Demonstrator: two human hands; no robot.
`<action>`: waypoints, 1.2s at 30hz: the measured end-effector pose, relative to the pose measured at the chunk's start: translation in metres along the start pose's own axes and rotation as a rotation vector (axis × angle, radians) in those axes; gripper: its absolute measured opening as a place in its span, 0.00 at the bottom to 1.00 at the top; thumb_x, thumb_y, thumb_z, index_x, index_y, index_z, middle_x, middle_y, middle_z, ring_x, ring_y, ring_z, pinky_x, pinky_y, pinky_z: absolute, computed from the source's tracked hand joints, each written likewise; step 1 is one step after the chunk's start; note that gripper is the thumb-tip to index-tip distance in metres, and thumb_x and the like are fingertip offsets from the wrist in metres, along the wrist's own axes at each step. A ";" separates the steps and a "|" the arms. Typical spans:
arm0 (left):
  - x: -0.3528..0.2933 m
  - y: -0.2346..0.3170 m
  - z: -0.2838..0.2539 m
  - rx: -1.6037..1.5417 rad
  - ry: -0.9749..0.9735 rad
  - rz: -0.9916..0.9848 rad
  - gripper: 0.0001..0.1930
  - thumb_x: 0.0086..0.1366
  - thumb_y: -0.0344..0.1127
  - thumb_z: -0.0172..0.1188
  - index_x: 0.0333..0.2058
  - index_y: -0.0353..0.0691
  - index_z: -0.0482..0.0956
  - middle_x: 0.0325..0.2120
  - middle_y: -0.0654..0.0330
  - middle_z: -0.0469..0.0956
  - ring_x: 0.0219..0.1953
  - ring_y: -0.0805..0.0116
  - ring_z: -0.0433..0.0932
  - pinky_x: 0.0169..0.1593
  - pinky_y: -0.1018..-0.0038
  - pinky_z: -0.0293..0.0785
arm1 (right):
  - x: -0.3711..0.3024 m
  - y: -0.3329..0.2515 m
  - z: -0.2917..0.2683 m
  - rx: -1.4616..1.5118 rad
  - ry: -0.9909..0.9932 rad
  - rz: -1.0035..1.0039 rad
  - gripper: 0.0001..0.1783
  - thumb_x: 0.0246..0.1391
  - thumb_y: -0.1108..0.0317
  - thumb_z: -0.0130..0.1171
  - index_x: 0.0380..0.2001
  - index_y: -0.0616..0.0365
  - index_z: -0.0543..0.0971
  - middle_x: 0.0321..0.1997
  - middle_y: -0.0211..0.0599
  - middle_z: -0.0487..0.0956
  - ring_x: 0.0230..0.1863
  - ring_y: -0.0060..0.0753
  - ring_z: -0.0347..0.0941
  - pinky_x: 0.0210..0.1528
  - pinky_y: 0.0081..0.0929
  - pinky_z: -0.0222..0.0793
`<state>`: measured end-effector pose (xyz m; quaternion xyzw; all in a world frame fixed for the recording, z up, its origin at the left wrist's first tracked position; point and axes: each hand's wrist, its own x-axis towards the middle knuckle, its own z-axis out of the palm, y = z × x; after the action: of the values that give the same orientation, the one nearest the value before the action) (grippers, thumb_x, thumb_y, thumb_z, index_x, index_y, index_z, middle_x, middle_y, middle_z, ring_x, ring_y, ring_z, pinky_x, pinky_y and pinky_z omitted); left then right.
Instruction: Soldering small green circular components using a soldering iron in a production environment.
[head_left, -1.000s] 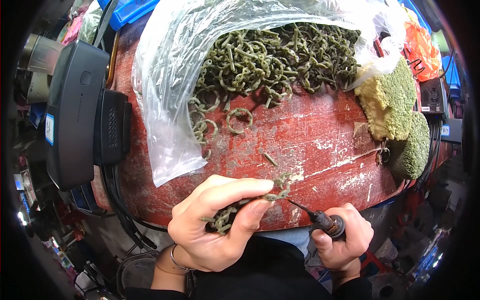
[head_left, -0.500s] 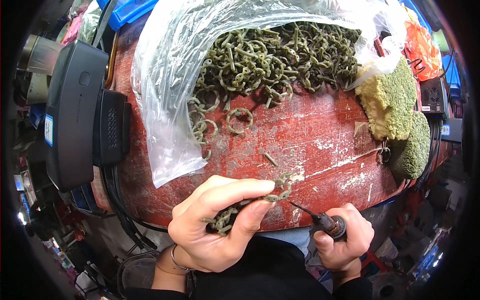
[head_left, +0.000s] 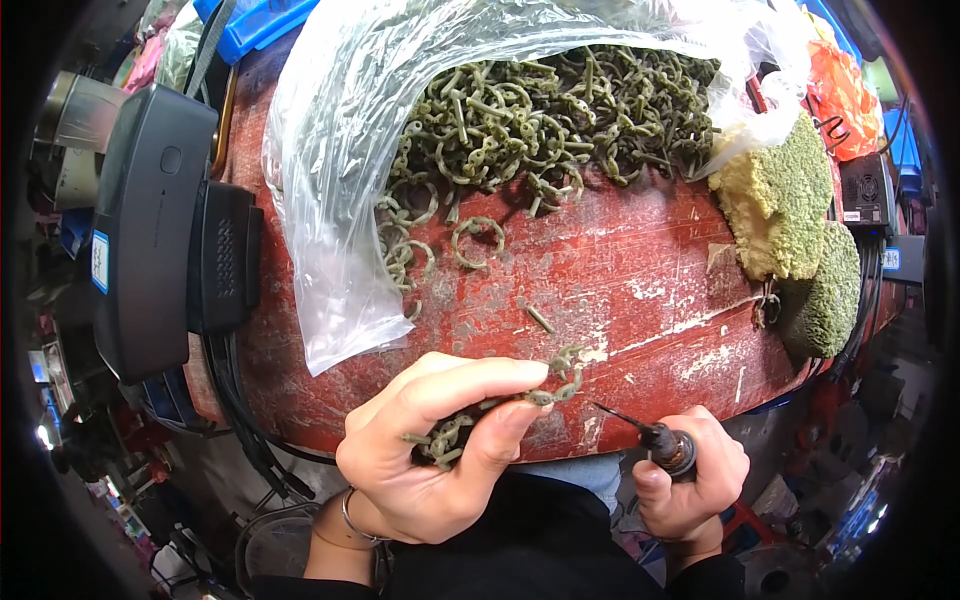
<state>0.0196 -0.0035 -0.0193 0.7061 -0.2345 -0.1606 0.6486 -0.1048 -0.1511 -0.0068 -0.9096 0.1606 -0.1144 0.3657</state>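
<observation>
At a scuffed red table (head_left: 640,290), a curved green piece (head_left: 568,391) is pinched in the left hand (head_left: 405,480).
A thin-tipped tool (head_left: 664,447) is gripped in the right hand (head_left: 702,475), slanted up-left, tip just beside the piece.

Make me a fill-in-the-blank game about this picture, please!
1. The pointed tool is in the person's ____ hand.
2. The worn tabletop is coloured ____.
3. The bracelet circles the ____ wrist.
4. Touching or apart: the tool's tip and the green pieces in the left hand are ____.

Missing words: right; red; left; apart.
</observation>
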 end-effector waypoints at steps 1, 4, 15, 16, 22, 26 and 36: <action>0.000 0.003 0.001 -0.022 0.004 -0.032 0.07 0.58 0.27 0.52 0.34 0.29 0.70 0.20 0.57 0.68 0.16 0.78 0.68 0.24 0.81 0.70 | 0.000 0.000 0.000 0.021 0.014 0.009 0.19 0.35 0.57 0.69 0.23 0.59 0.73 0.15 0.32 0.70 0.13 0.28 0.69 0.15 0.21 0.65; 0.001 0.006 0.001 -0.076 0.010 -0.094 0.08 0.59 0.28 0.52 0.34 0.29 0.70 0.20 0.56 0.69 0.16 0.77 0.69 0.25 0.81 0.71 | 0.001 -0.001 -0.001 0.009 -0.004 0.017 0.20 0.35 0.57 0.69 0.24 0.59 0.73 0.15 0.32 0.70 0.13 0.28 0.69 0.15 0.22 0.65; 0.001 0.006 0.002 -0.104 0.031 -0.142 0.09 0.59 0.31 0.53 0.34 0.28 0.70 0.21 0.55 0.70 0.16 0.77 0.70 0.20 0.84 0.67 | 0.002 0.001 -0.002 -0.014 -0.023 -0.027 0.21 0.35 0.56 0.69 0.24 0.59 0.72 0.15 0.31 0.70 0.14 0.28 0.68 0.15 0.21 0.64; 0.001 0.005 0.002 -0.097 0.027 -0.131 0.09 0.59 0.31 0.53 0.34 0.28 0.70 0.21 0.55 0.70 0.17 0.77 0.70 0.19 0.85 0.67 | 0.002 0.001 -0.001 -0.019 -0.020 -0.041 0.21 0.35 0.56 0.69 0.24 0.59 0.72 0.16 0.31 0.70 0.14 0.27 0.68 0.15 0.21 0.64; 0.001 0.006 0.002 -0.069 0.023 -0.123 0.08 0.59 0.30 0.53 0.34 0.29 0.70 0.21 0.55 0.71 0.17 0.78 0.71 0.18 0.87 0.66 | 0.002 0.001 -0.002 -0.038 -0.032 -0.047 0.21 0.34 0.57 0.69 0.23 0.59 0.72 0.15 0.31 0.70 0.14 0.27 0.68 0.15 0.20 0.64; 0.002 0.005 0.001 -0.059 0.017 -0.103 0.07 0.59 0.29 0.53 0.34 0.30 0.71 0.22 0.55 0.71 0.18 0.77 0.72 0.18 0.87 0.66 | 0.002 0.001 -0.003 -0.039 -0.043 -0.043 0.20 0.34 0.57 0.69 0.23 0.59 0.72 0.15 0.30 0.70 0.14 0.27 0.68 0.14 0.20 0.63; 0.001 0.005 0.001 -0.043 0.024 -0.096 0.07 0.59 0.29 0.53 0.34 0.30 0.71 0.22 0.56 0.71 0.21 0.76 0.74 0.18 0.88 0.67 | 0.002 0.000 -0.003 -0.043 -0.059 -0.042 0.20 0.34 0.58 0.69 0.23 0.59 0.72 0.15 0.31 0.69 0.13 0.26 0.67 0.14 0.20 0.63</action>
<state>0.0196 -0.0053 -0.0148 0.7044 -0.1891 -0.1878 0.6579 -0.1037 -0.1536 -0.0050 -0.9234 0.1331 -0.0916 0.3481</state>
